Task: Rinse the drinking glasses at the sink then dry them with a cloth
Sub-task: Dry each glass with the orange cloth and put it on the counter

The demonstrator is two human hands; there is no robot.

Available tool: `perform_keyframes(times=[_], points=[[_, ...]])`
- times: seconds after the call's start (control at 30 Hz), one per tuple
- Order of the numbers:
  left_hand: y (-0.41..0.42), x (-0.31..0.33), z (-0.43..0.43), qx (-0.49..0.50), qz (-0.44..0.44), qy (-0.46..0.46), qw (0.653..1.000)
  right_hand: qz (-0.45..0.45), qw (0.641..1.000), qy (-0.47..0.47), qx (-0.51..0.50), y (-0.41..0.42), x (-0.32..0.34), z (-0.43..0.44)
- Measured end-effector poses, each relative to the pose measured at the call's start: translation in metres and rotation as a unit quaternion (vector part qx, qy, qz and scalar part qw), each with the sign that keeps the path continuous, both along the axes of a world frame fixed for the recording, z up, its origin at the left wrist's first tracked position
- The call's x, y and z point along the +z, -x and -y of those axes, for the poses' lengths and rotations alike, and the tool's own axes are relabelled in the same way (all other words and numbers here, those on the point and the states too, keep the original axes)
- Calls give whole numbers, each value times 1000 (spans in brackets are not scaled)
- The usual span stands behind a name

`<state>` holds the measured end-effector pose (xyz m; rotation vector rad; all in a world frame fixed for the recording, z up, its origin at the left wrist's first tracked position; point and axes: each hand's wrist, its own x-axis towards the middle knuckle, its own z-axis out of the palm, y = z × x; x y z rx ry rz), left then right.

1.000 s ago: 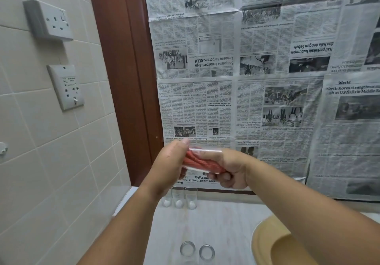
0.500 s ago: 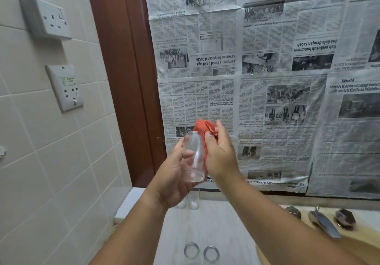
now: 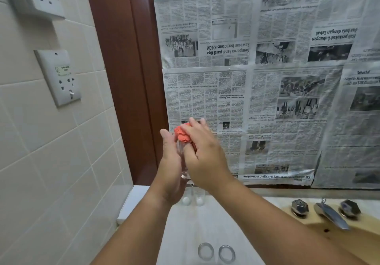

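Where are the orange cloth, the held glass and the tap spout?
orange cloth [image 3: 183, 136], head view, bunched middle.
held glass [image 3: 183, 171], head view, lower wall.
tap spout [image 3: 332, 216], head view, mid-spout.

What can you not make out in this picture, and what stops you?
Head view:
- Held glass: mostly hidden behind the left hand.
- Cloth: partly covered by the right hand.
- Back glasses: count hidden by the left wrist.
- Front glasses: cut off by the bottom edge.
- Sink: bowl behind the right arm.

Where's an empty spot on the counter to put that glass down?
The middle of the counter is bare, between the back glasses by the wall and the two front glasses. It is crowded along the back, and the sink with its tap fills the right side.
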<state>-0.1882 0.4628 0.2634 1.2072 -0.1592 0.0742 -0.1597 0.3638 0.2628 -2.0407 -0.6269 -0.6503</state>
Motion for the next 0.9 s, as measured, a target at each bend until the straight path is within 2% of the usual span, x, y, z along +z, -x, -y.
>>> perform_keyframes(times=[0.1,0.17,0.27,0.33,0.4,0.57,0.67,0.77,0.9], points=[[-19,-1,-29,17,-7,103,995,41,998,55,15,14,-23,-24],[-24,-6,-43,26,-22,110,993,44,998,37,27,18,-40,-32],[-23,-11,-49,-4,-22,72,997,-24,996,-80,18,4,-28,-40],[-26,-12,-52,-21,-22,65,997,-110,973,-204,18,-11,-10,-43],[-30,-12,-56,-25,-17,57,998,-121,957,-264,20,-12,-3,-50],[-40,-18,-70,28,32,29,999,-73,969,-234,11,22,-39,-78],[-46,-23,-72,34,54,7,998,-73,963,-261,-3,5,-27,-75],[-48,-19,-69,5,45,-15,999,-58,958,-281,4,-12,-9,-68],[-51,-15,-72,19,40,-12,999,-53,964,-260,2,1,-39,-84]])
